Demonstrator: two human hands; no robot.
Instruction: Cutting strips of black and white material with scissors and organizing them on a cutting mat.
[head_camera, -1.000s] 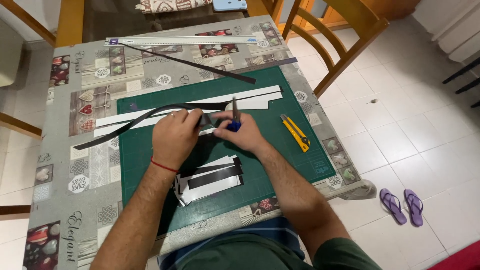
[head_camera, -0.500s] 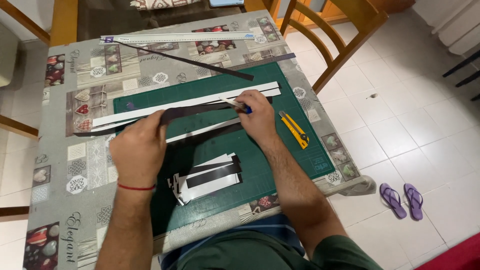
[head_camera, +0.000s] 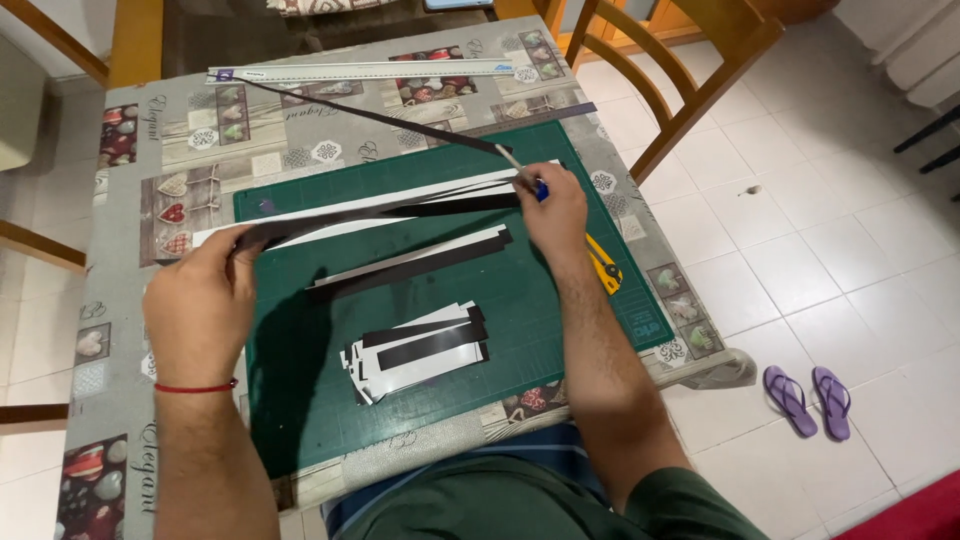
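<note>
Table (head_camera: 130, 200), patterned grey cloth, carries the whole set-up; its right-hand edge runs close past the green cutting mat (head_camera: 560, 330), with open tiled floor beyond and a wooden chair (head_camera: 690, 70) at the far right corner. The mat takes most of the near half of the table and has bare green room across its middle and along its near edge.

Long metal ruler (head_camera: 370, 71) lies across the far edge of the table, well apart from the hands. One thin dark strip (head_camera: 400, 122) runs slantwise from the ruler down toward the right hand.

Work in hand: a long black strip (head_camera: 400, 211) is stretched lengthwise across the far part of the mat. Left hand (head_camera: 200, 305) is closed on its left end, at the mat's left border. Right hand (head_camera: 552, 208) is closed round a blue-tipped pen-like tool (head_camera: 525, 172) at the strip's right end; whether it also pins the strip, cannot tell.

Progress, judged from the lay: a stack of short cut pieces (head_camera: 420, 348), black and white, sits mid-mat, so some cutting looks done. Long white and black strips (head_camera: 410, 262) remain uncut just beneath the held one.

Yellow utility knife (head_camera: 603, 265) lies at the mat's right edge, just beside the right forearm, untouched
</note>
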